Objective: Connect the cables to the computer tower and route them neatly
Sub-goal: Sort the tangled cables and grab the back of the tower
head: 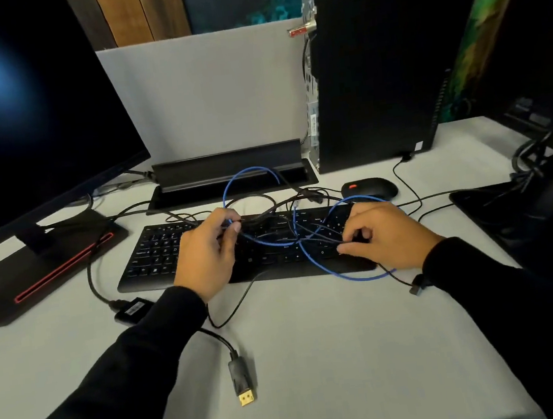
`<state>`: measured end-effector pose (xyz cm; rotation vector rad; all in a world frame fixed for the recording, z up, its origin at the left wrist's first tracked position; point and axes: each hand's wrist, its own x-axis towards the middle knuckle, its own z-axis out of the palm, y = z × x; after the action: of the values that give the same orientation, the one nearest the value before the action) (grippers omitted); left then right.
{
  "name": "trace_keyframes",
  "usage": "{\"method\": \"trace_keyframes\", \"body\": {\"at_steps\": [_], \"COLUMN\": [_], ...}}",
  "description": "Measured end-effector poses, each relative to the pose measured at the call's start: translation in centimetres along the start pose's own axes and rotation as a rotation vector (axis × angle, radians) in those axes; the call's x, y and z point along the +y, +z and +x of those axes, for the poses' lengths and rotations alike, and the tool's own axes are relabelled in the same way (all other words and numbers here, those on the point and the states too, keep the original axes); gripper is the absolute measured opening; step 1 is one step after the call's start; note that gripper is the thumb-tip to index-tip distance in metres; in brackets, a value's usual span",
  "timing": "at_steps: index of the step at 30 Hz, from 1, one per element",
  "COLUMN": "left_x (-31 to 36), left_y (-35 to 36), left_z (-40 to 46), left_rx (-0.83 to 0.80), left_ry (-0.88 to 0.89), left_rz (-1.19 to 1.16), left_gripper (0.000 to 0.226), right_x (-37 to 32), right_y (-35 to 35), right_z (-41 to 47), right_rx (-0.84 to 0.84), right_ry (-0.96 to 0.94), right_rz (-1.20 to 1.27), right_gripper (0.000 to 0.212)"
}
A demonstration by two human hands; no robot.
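Both hands, left and right, pinch tangled cables strung left-right over the keyboard.

The person wears a plain black long-sleeved top. The left sleeve reaches from the lower edge of the view to the wrist and ends in a snug, unmarked cuff just behind the left hand. The right sleeve is the same black cloth, with soft folds along the forearm and a close cuff just behind the right hand. Both hands are bare, with no gloves, rings or watch showing. The fingernails are short and unpainted.
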<state>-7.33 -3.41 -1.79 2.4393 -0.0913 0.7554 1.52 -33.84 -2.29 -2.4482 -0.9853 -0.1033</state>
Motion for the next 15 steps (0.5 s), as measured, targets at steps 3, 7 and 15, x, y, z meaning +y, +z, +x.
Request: {"method": "trace_keyframes", "body": {"at_steps": [3, 7, 15], "left_x": [-0.7, -1.3, 0.7], "left_y": [-1.1, -2.3, 0.2], "left_z": [0.3, 1.1, 6.7], "left_rx": [0.054, -0.164, -0.253], "left_ry": [-0.047, -0.049, -0.044], "left_rz": [0.014, 0.103, -0.02], "left_gripper": [0.009, 0.021, 0.02], "right_x": [0.3, 0.2, -0.2], "right_y": [-0.9, -1.7, -2.9], "right_z": [0.2, -0.1, 5.5], "right_rx": [0.07, 0.058, 0.202], "right_ry": [0.053, 0.076, 0.046], "right_rz": [0.051, 0.038, 0.015], "right_gripper": [0.018, 0.025, 0.025]}}
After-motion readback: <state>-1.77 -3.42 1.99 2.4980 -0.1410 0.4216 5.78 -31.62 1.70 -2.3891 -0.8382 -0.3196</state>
